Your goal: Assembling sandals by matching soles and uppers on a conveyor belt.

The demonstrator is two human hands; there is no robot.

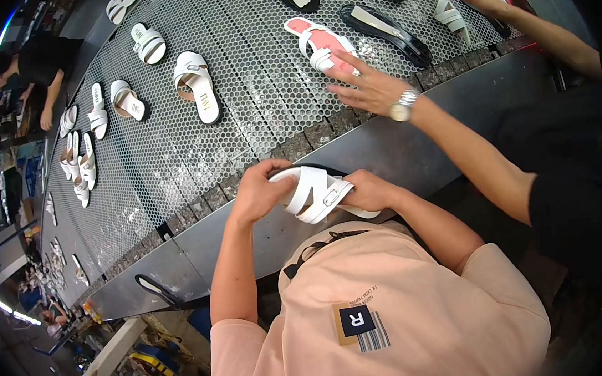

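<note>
While held: white strappy sandal (pixel 314 195), buckled, tilted
Left hand (pixel 258 190): grasping its near-left end
Right hand (pixel 371 190): gripping its right side
Surface: perforated metal conveyor (pixel 191 155), sandals scattered far

Bare mesh belt (pixel 169 156) ahead; co-worker's forearm (pixel 470 152) blocks right.

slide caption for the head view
Left hand and right hand hold a white sandal beside a mesh conveyor.

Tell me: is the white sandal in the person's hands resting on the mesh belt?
No. Both hands hold the white sandal off the mesh belt.
</note>
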